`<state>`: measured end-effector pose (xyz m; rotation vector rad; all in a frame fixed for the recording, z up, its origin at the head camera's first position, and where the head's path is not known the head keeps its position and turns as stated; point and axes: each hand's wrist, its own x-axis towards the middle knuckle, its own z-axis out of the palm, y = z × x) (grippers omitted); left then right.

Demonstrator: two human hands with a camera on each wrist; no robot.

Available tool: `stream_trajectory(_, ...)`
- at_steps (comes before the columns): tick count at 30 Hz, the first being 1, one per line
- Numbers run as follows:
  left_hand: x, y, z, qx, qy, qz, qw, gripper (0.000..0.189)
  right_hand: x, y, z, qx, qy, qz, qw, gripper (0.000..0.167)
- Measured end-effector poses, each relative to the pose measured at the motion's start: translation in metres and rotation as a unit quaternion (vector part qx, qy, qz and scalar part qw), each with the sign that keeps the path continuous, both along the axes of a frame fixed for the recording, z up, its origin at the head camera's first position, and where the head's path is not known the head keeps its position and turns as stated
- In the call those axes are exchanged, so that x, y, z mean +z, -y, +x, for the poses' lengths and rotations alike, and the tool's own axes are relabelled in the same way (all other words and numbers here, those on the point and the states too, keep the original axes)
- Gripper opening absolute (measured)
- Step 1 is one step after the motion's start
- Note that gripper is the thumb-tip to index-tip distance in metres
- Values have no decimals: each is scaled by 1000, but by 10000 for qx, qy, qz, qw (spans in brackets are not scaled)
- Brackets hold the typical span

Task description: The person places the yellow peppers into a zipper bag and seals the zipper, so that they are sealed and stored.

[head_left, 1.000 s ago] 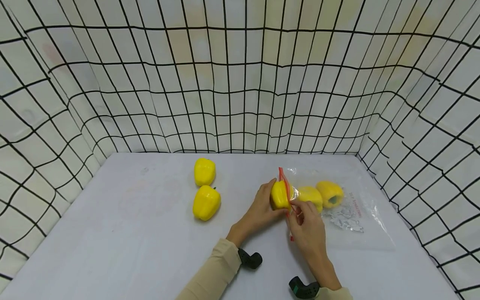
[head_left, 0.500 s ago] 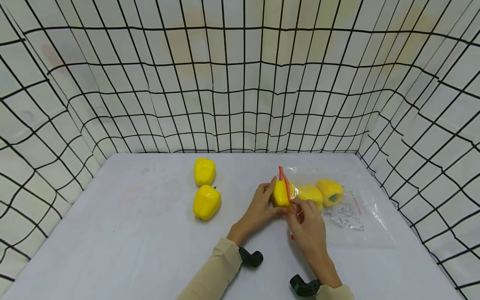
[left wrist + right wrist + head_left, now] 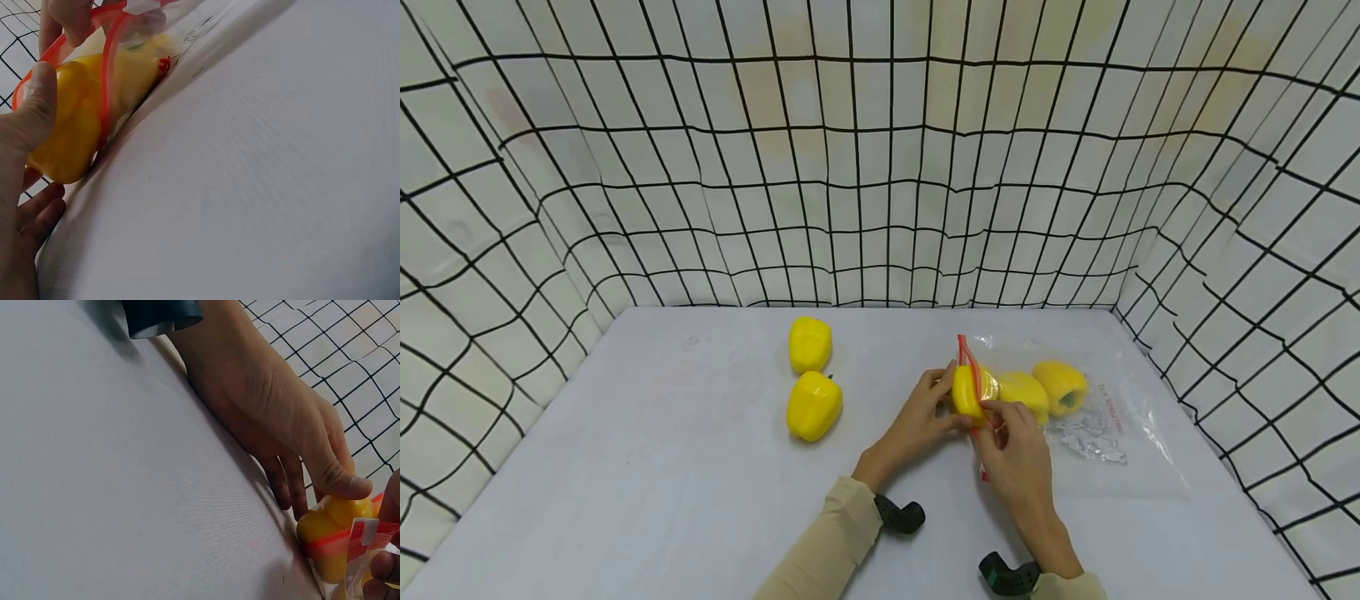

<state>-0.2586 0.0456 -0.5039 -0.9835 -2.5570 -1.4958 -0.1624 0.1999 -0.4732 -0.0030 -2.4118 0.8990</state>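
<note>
Pepper at the mouth (image 3: 964, 398): lies part in, part out of the clear bag (image 3: 1138, 446), the red zip strip (image 3: 974, 372) running across it. I have my left grip (image 3: 914, 421) closed about its outer end, thumb on the near side, fingers on the far side; I judge this steadies the pepper against the slack film. My right grip (image 3: 1019, 457) pinches the bag's edge at the strip, presumably because thin film would otherwise slide along with the pepper. White zip slider (image 3: 142, 6) sits close to those fingertips in the left wrist view.

Further in: inner pepper (image 3: 1024, 392) and far pepper (image 3: 1062, 386), inside the bag, lined up beyond the mouth; their weight probably helps anchor the film. The bag lies flat, mouth facing left, a handy arrangement for my left side.

Outward: upper loose pepper (image 3: 810, 344) and lower loose pepper (image 3: 814, 406) rest close together on the bench (image 3: 647, 475), well apart from the bag and in easy left-side reach.
</note>
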Motion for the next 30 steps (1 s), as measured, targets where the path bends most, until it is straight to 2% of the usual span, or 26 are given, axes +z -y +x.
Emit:
stream_trajectory(5, -1, 2, -1, -137, 13, 105, 9999, 78, 1, -1, 0, -7, 12, -30, 10000, 29)
stream_trajectory(7, -1, 4, -1, -218, 11, 293, 9993, 72, 1, -1, 0, -15, 31, -51, 10000, 29)
stream_trajectory(12, 3, 5, 0, -393, 107, 648, 9971, 75, -1, 0, 0, -61, 123, -87, 9999, 31)
stream_trajectory(21, 5, 3, 3, -285, 59, 583, 9979, 65, -1, 1, 1, 37, 84, -74, 9999, 28)
stream_trajectory(26, 2, 0, 2, -75, 107, 470, 9988, 49, -1, 1, 0, 22, 106, -55, 9999, 29)
stream_trajectory(30, 1, -1, 2, 4, -14, 394, 9992, 37, -1, 0, 0, 21, 155, -57, 9999, 29)
